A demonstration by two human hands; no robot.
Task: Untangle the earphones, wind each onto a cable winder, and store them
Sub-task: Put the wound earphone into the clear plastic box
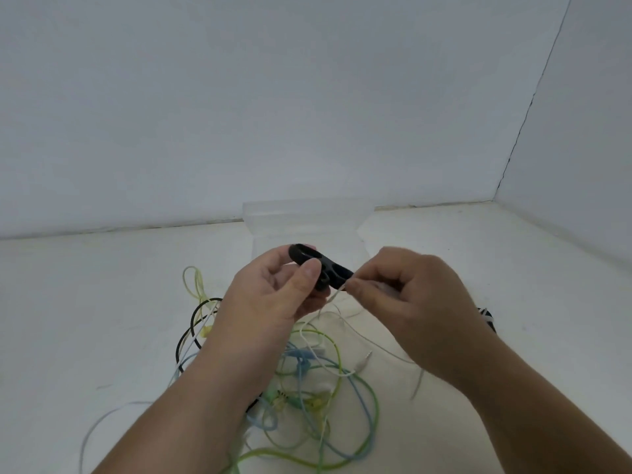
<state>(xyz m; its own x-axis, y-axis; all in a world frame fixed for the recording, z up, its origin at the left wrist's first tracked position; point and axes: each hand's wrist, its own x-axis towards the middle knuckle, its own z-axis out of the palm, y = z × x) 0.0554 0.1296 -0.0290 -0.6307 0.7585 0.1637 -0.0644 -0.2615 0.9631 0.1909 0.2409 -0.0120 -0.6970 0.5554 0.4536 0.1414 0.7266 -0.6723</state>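
Observation:
My left hand (pixel 273 289) grips a black cable winder (pixel 323 266) with oval holes, thumb on its front, lifted above the table. My right hand (pixel 403 289) pinches a thin white earphone cable (pixel 333 297) right at the winder's right end. That white cable hangs down to the table and trails toward its plug (pixel 364 360). Under my forearms lies a tangle of earphones (pixel 307 388) in green, blue, yellow, black and white cables.
A clear plastic box (pixel 304 217) stands at the back against the wall. A black winder wound with white cable (pixel 487 318) lies to the right, half hidden by my right wrist. The white table (pixel 85 302) meets walls behind and on the right.

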